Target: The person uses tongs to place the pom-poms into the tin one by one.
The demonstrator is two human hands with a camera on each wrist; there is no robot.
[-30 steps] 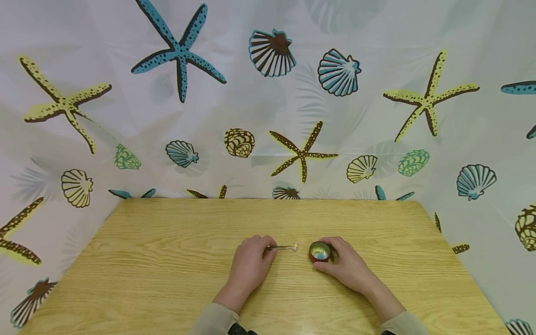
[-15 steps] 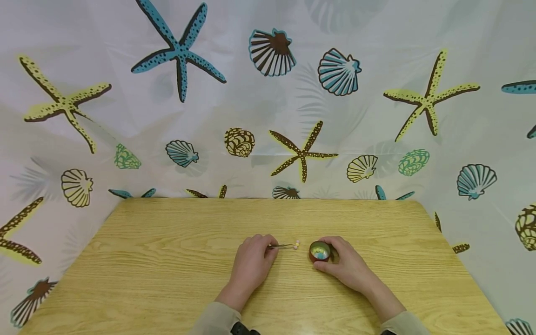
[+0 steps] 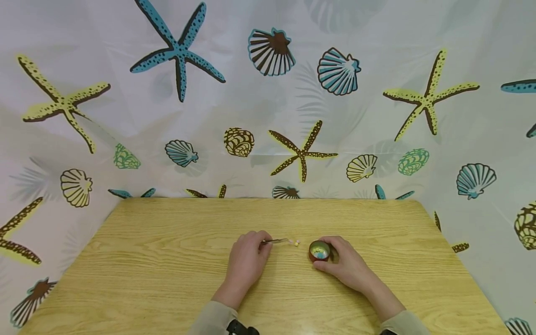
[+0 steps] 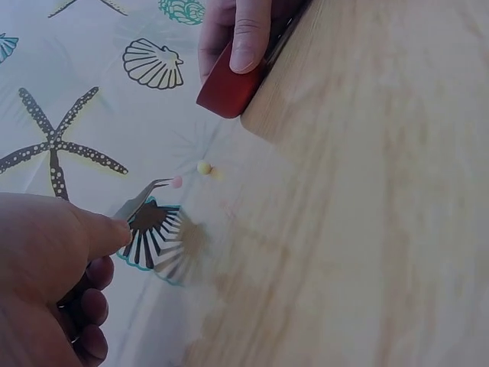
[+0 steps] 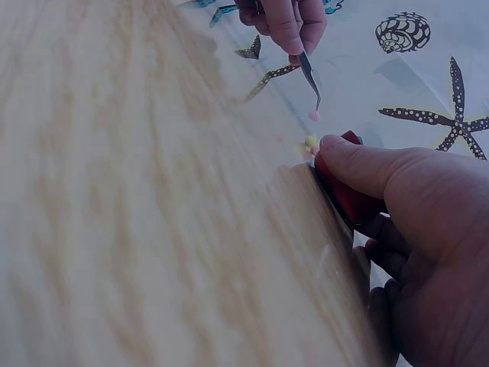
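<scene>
My left hand pinches a pair of bent-tip tweezers between thumb and fingers. At the tweezers' tips is a small pink ball, which appears a little above the table in both wrist views. Just to its right, a yellow ball sits on the table, with another small pinkish ball close behind it. My right hand grips a small round red tin from its right side, thumb at the front. Blue, yellow and white show inside the upright tin, too small to tell apart.
The wooden table reaches back to a white curtain printed with starfish and shells, which also closes in both sides. A dark band is worn on the left wrist.
My left hand and the tweezers have shifted slightly left and away from me. The pink ball has moved with the tips, away from the yellow one. My right hand and the tin stay still.
</scene>
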